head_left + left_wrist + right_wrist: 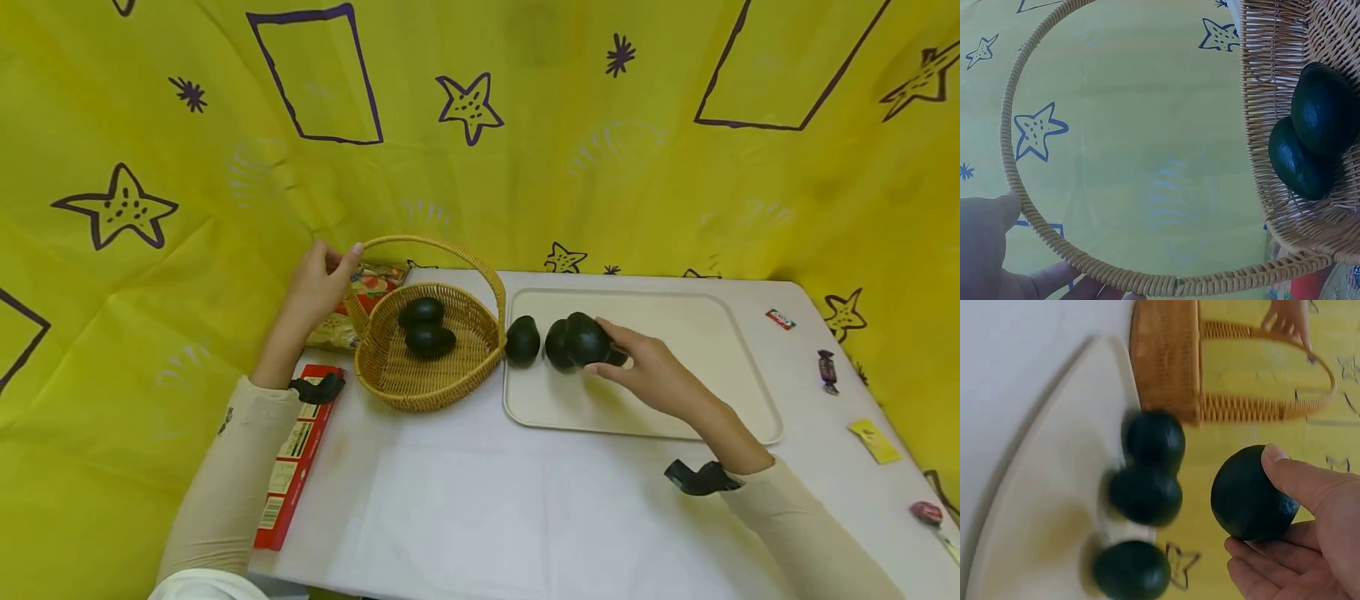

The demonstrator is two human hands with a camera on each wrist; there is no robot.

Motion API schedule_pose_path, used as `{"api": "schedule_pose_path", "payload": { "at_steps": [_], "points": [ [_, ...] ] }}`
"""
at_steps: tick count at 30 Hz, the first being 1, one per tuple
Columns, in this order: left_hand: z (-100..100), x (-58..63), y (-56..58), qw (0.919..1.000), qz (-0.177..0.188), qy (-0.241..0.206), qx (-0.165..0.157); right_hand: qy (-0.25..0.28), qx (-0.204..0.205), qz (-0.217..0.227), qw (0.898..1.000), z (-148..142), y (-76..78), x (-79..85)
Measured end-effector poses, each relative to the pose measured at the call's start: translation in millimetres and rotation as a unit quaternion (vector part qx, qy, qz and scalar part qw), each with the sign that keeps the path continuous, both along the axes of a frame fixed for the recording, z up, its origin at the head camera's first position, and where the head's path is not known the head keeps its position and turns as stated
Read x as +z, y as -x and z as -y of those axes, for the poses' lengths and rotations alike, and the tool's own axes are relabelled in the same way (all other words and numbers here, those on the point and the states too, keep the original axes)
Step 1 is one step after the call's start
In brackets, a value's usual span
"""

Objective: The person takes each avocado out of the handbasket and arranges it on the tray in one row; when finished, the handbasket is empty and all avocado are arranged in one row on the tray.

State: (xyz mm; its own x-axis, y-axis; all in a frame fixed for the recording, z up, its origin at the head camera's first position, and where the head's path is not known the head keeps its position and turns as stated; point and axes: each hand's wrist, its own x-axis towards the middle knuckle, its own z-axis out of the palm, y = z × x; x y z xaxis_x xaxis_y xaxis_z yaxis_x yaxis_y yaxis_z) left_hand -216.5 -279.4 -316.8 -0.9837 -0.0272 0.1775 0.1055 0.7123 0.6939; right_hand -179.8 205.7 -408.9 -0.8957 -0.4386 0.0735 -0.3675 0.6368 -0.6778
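Observation:
My left hand (318, 279) grips the handle (1029, 212) of a woven wicker basket (408, 398), thumb on one side and fingers round the other. Two dark green avocados (429, 341) lie together inside the basket. Between thumb and fingers, my right hand (651, 367) holds another avocado (1249, 497), raised above a cream tray (675, 333). Three more avocados rest on the tray: one (522, 342) beside the basket, one (1146, 495) next to it, and one (1132, 570) mostly hidden by the right hand in the head view.
Left of the basket lie a red box (296, 450) and shiny food packets (375, 283). Small wrapped sweets (827, 371) and a yellow packet (874, 441) are along the right side of the white table (480, 500). A yellow patterned curtain (525, 183) hangs behind.

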Motion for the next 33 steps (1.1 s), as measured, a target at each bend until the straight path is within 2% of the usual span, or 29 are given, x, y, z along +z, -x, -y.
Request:
{"api": "schedule_pose_path", "payload": {
  "at_steps": [4,8,14,22,33],
  "points": [
    [0,1.3,-0.9,1.0,0.001,0.002,0.002,0.006,-0.029,0.009,1.0,-30,10.3,3.8],
    [0,1.2,-1.0,1.0,-0.004,0.002,0.003,-0.021,-0.046,0.011,0.999,-57,24.8,3.7],
    [0,2.2,-0.3,0.9999,0.003,0.009,0.009,-0.062,-0.051,0.051,0.995,-83,43.4,-13.1],
    [-2,3.3,0.0,0.9998,0.012,0.01,0.011,-0.078,-0.046,0.064,0.994,-92,49.0,-38.3],
    [-1,1.2,0.7,1.0,0.002,0.003,0.006,-0.066,-0.033,0.081,0.994,-89,48.4,-49.0]
  ]
}}
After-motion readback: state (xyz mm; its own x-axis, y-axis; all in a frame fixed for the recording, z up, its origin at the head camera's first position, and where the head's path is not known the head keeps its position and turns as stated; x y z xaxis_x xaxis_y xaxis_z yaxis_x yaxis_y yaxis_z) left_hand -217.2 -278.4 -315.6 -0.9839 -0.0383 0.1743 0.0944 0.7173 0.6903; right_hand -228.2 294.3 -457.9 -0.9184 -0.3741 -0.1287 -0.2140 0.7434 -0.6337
